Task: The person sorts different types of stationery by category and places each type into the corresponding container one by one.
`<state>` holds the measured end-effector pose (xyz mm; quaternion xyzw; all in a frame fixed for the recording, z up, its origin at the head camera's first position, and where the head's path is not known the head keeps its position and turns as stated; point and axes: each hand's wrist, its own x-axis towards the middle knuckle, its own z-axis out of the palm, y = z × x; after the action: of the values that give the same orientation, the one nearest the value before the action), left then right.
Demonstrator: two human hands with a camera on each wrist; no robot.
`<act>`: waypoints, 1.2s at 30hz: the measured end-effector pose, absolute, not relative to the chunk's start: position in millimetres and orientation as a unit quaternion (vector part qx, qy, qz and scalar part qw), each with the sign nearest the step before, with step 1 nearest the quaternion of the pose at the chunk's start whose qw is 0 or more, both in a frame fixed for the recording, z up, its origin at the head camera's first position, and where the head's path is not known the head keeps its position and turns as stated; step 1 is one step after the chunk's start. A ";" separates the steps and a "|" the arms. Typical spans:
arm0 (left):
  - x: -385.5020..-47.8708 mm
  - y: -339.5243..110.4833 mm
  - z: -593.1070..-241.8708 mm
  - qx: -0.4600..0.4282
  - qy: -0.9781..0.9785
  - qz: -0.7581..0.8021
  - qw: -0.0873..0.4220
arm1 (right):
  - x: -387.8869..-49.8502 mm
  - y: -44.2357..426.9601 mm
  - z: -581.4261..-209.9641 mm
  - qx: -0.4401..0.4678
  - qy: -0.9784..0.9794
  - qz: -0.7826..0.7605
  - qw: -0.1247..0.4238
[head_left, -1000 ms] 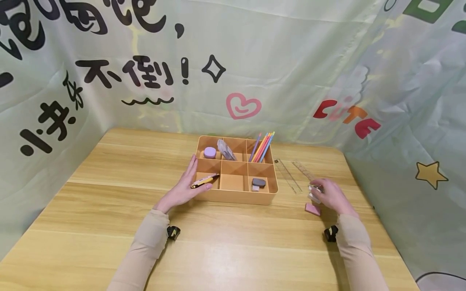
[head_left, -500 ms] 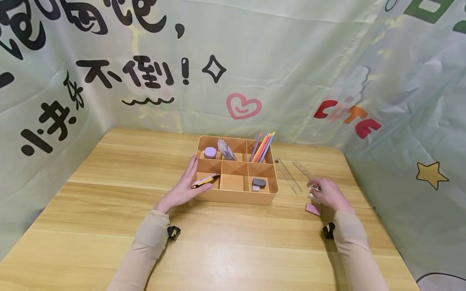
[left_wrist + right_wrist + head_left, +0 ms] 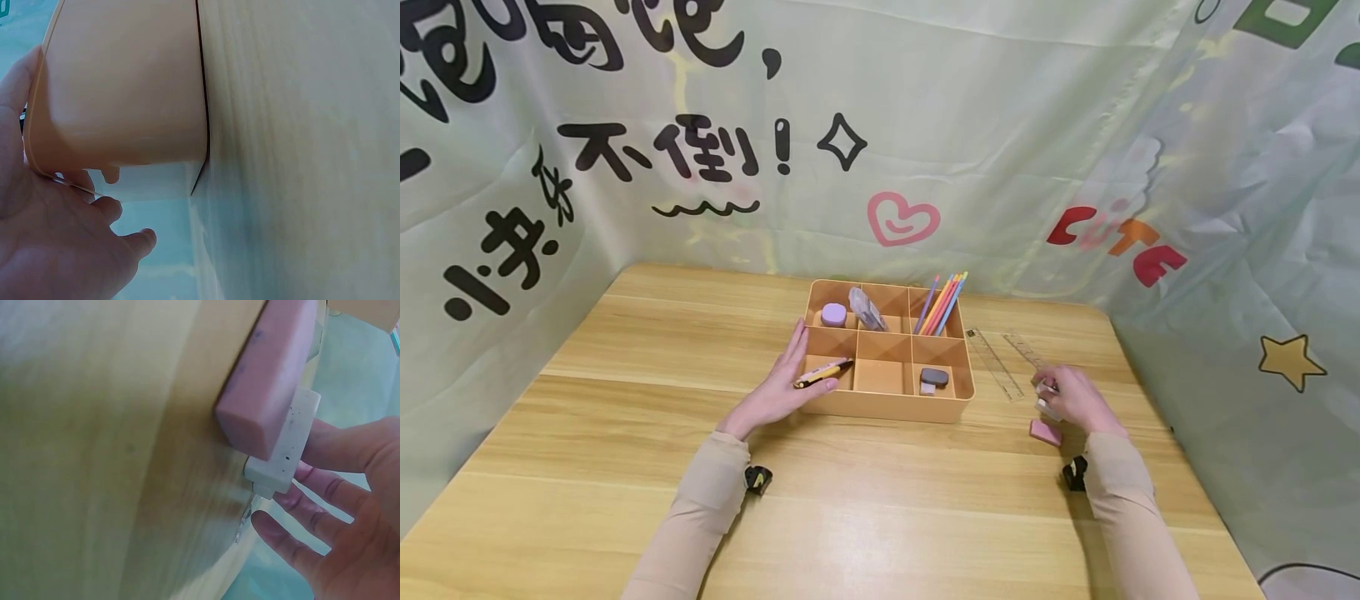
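My left hand rests against the near left corner of an orange-tan divided box, its fingers along the left side and its thumb by the front rim. A yellow-and-black pen and a pink pen lie in the compartment beside that thumb. At the right, my right hand has its thumb and fingers around a small white speckled eraser on the table; the right wrist view hides the thumb tip behind it. A pink eraser lies just in front of the white one.
Two clear rulers lie right of the box, the nearer one beside its wall. Inside the box are coloured pencils, a purple lidded item, a greyish-purple item and a dark grey block. A printed curtain surrounds the table.
My right wrist and forearm have shifted slightly left while the fingertips stay at the white eraser. The left hand and the box stay in place.
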<state>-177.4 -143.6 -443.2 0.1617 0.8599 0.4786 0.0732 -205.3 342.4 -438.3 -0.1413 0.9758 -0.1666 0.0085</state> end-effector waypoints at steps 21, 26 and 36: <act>-176.2 -143.3 -441.5 0.162 0.858 0.482 0.073 | -186.6 328.4 -423.0 -0.128 0.967 -0.210 -0.062; -176.4 -143.3 -441.5 0.163 0.858 0.482 0.073 | -182.1 314.3 -416.7 -0.145 0.964 -0.196 -0.109; -177.0 -143.4 -442.2 0.166 0.858 0.481 0.074 | -178.3 281.2 -404.7 -0.179 0.951 -0.192 -0.164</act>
<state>-177.0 -143.4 -442.2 0.1658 0.8578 0.4810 0.0736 -178.3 281.2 -404.7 -0.1795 0.9509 -0.1918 -0.1637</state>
